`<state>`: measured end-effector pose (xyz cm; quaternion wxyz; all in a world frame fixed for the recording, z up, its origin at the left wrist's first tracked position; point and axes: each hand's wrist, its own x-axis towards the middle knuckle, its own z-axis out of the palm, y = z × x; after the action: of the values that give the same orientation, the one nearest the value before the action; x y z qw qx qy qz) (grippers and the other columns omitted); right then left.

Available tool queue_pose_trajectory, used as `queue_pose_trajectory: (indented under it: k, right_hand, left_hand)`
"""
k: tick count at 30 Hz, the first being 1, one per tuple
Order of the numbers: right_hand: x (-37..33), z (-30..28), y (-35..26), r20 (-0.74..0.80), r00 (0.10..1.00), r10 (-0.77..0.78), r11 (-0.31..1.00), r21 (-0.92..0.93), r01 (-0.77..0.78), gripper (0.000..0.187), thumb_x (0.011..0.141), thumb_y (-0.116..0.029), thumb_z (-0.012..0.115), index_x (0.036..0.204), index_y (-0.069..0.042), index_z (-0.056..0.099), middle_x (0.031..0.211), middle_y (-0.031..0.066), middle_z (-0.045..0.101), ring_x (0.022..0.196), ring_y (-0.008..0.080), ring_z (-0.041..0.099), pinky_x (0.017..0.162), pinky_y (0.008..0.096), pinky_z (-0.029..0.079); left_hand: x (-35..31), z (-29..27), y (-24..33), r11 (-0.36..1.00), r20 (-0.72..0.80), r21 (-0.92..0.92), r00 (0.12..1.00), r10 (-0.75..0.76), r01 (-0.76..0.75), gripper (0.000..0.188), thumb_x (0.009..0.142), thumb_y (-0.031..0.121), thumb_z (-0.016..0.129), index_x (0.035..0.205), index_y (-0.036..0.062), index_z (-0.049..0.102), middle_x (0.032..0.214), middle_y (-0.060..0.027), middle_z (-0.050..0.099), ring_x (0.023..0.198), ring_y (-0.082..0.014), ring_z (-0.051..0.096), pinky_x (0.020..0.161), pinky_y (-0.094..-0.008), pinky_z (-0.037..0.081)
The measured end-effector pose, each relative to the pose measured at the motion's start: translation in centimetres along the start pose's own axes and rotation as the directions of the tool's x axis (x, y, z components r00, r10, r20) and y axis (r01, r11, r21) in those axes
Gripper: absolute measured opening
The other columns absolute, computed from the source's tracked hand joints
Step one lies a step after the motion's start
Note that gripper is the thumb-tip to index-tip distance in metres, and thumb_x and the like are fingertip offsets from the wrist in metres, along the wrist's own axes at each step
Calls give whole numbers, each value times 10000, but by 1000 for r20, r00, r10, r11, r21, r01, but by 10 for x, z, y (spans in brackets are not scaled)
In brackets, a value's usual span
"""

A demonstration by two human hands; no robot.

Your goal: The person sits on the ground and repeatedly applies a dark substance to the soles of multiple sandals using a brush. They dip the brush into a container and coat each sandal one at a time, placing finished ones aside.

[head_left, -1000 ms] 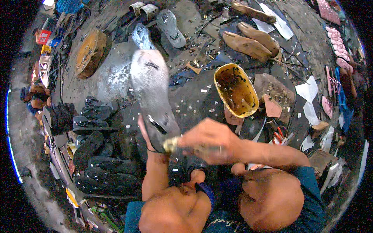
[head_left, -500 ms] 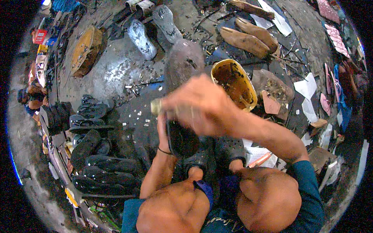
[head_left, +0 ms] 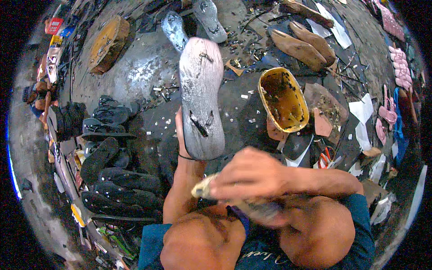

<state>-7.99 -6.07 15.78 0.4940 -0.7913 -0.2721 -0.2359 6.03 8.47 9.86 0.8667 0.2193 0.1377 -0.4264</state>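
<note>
A shoe sole (head_left: 202, 96) is held up in front of me, its face grey and shiny, paler at the far end, with dark strap ends showing on it. My left hand (head_left: 179, 130) grips it from below and the left side; most of the fingers are hidden behind it. Nearer my knees, my right hand (head_left: 249, 173) is closed around a blurred tool with a pale end (head_left: 203, 187); its kind I cannot make out. A yellow tub (head_left: 284, 101), smeared with brown sticky stuff, stands right of the sole.
Dark sandals (head_left: 128, 191) are piled at the left. Two coated grey soles, one of them (head_left: 210, 22), lie beyond the held one. Wooden shoe lasts (head_left: 299, 49) are at the far right, a round wood block (head_left: 109, 45) at the far left. Scraps litter the floor.
My right hand has moved off the sole, toward my knees, with its tool. The sole now shows fully and looks shinier and paler. My left hand still holds it.
</note>
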Motion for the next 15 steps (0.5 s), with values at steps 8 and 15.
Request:
queue_pose_trajectory:
  k: [8, 15]
  right_hand:
    - [-13, 8, 0, 138, 908, 395, 898, 150, -413, 269, 796, -137, 805, 1046, -102, 712, 951, 57, 711, 820, 238, 670, 740, 363, 483]
    - [-73, -3, 6, -97, 583, 806, 586, -2, -810, 246, 868, -175, 753, 1055, -30, 685, 945, 101, 701, 880, 197, 664, 794, 332, 511]
  left_hand:
    - [39, -56, 40, 970, 185, -150, 959, 217, -191, 451, 993, 367, 406, 1222, 48, 629, 1078, -148, 704, 887, -321, 690, 806, -461, 568]
    - [126, -91, 114, 925, -264, 50, 889, 375, -376, 402, 995, 352, 462, 1182, 41, 634, 1181, -127, 681, 1098, -295, 638, 962, -452, 498]
